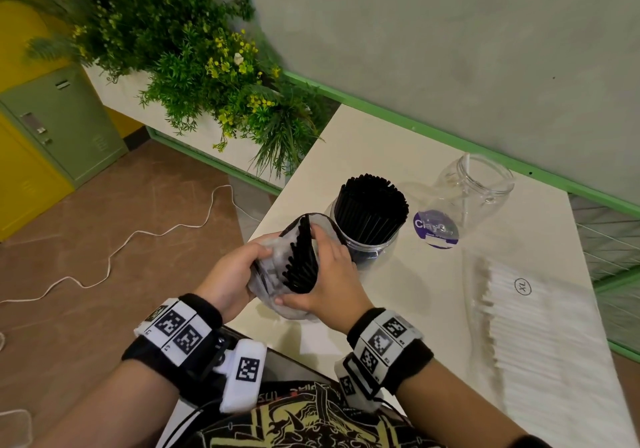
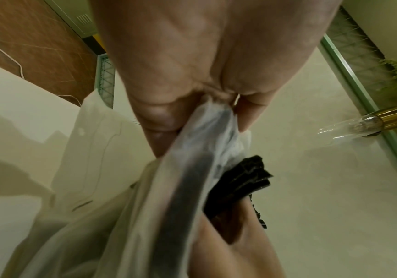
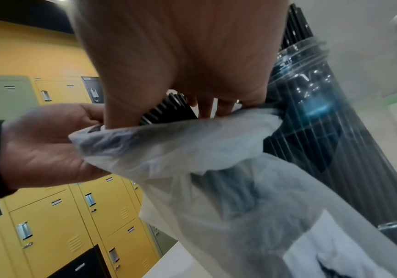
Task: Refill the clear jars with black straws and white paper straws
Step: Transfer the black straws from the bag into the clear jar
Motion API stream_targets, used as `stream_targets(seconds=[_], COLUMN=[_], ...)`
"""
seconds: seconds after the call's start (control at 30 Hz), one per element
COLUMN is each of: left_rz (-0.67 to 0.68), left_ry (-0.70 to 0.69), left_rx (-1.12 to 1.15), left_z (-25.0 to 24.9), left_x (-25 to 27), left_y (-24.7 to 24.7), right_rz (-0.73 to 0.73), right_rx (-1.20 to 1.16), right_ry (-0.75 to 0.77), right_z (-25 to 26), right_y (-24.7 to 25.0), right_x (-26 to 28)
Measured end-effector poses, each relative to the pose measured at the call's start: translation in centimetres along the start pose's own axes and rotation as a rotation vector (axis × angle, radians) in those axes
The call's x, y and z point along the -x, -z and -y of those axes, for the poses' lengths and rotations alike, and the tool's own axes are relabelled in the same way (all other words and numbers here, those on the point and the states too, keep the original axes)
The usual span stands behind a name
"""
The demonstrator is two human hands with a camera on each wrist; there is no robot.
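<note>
Both hands are on the bag (image 1: 277, 267) at the near-left corner of the desk (image 1: 415, 274). The left hand (image 1: 230, 274) grips the bag's left lip, fingers curled round the plastic; the wrist view shows that lip pinched between thumb and fingers (image 2: 161, 120). The right hand (image 1: 327, 271) holds the right side of the mouth, thumb under the bag, fingers over the lip and reaching in beside the black straws (image 1: 301, 264) that stand in the opening. Whether those fingers grip any straws, I cannot tell. The bag's mouth is pulled wide between the two hands.

Just beyond the right hand stands a clear jar (image 1: 367, 240), upright and packed with black straws (image 1: 372, 205), their ends well above the rim. Toward the far edge, to its right, a second jar (image 1: 474, 188) with a purple label (image 1: 436, 228) holds what looks like one white straw (image 1: 466, 167). Along the right edge lies a clear pack of white paper straws (image 1: 540, 337), flat, marked XL, apart from both hands.

Off the desk: a white cable (image 1: 114, 253) on the floor, green plants (image 1: 207, 63) beyond the far-left corner, yellow and green lockers (image 1: 52, 136) at left.
</note>
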State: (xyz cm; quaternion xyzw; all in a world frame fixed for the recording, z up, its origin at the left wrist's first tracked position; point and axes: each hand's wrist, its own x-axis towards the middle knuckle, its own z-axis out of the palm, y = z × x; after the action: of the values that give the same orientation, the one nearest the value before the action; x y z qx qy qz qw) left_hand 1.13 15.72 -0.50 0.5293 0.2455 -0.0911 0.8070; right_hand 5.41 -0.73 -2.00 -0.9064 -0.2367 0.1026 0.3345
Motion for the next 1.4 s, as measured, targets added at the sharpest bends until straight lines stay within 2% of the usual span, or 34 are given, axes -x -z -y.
stream_targets(seconds=[0.1,0.27,0.43,0.6,0.77,0.9,1.07,1.2,1.4], left_rz=[0.065,0.15,0.238,0.267,0.276,0.27,0.239,0.181,0.163], left_ry=[-0.007,-0.002,0.011,0.012,0.002,0.004,-0.01,-0.042,-0.056], left_rx=[0.011,-0.017,-0.03,-0.013,0.013,0.057,0.036,0.03,0.005], left_z=[-0.2,-0.5,-1.0,-1.3,-1.5,-1.4,-1.3,-1.4,-1.5], left_x=[0.1,0.3,0.4,0.6,0.9,0.9,0.7,0.4,0.2], left_y=[0.0,0.4,0.5,0.8,0.0,-0.4,-0.5,-0.1,-0.1], right_rz=[-0.008,-0.006,0.091,0.136,0.109,0.036,-0.042,-0.114,-0.112], right_rx=[0.003,-0.143,-0.245,-0.233,-0.095,-0.08,-0.146,-0.298,-0.433], right_ry=[-0.01,-0.008,0.016,0.034,0.035,0.015,0.057,0.093,0.104], right_z=[0.2,-0.5,-0.9,-1.5,-0.8,-0.1,-0.9,-1.5,-1.3], right_y=[-0.3,0.1,0.3,1.3,1.0,0.4,-0.3,-0.1,0.8], right_x=[-0.3,-0.3,-0.4,-0.2,0.1,0.3,-0.2,-0.4,-0.4])
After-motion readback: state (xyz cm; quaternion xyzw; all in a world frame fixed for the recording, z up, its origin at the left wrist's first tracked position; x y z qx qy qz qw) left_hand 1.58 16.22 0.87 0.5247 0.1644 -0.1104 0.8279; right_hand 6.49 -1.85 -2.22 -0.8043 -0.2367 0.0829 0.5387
